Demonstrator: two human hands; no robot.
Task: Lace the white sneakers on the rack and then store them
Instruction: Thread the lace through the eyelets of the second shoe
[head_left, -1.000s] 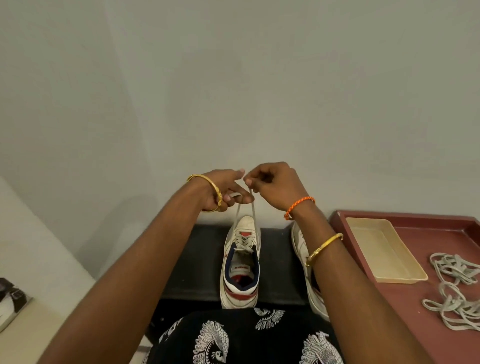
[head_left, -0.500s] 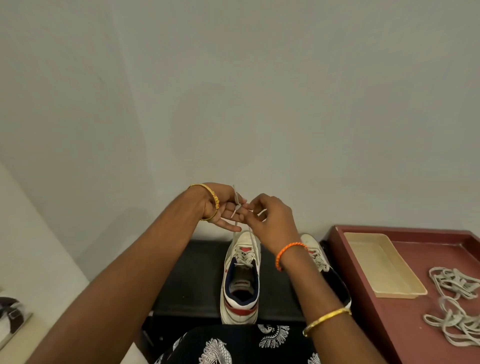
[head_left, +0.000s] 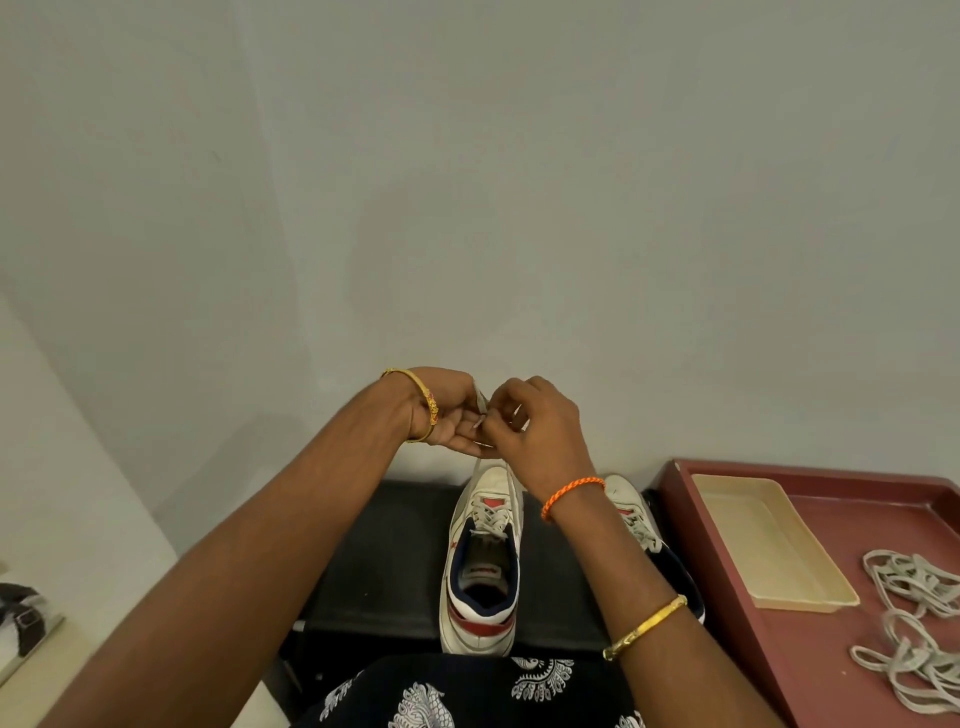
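A white sneaker (head_left: 480, 597) with navy lining and a red heel band stands on the black rack (head_left: 379, 561), toe toward the wall. Its grey-white lace (head_left: 482, 402) rises from the upper eyelets into both hands. My left hand (head_left: 447, 410) holds one lace end above the toe, palm turned up. My right hand (head_left: 535, 431) pinches the lace right beside it, fingers curled; the two hands touch. A second white sneaker (head_left: 631, 512) sits to the right, mostly hidden behind my right forearm.
A dark red tray (head_left: 831, 649) lies at the right, holding a cream plastic dish (head_left: 763, 540) and a pile of loose grey laces (head_left: 914, 623). A plain wall stands close behind the rack. A dark shoe (head_left: 21, 621) shows at the left edge. My patterned black clothing (head_left: 467, 696) fills the bottom.
My hands have come down from higher above the sneaker and closed together on the lace ends. My right forearm has shifted, uncovering more of the second sneaker.
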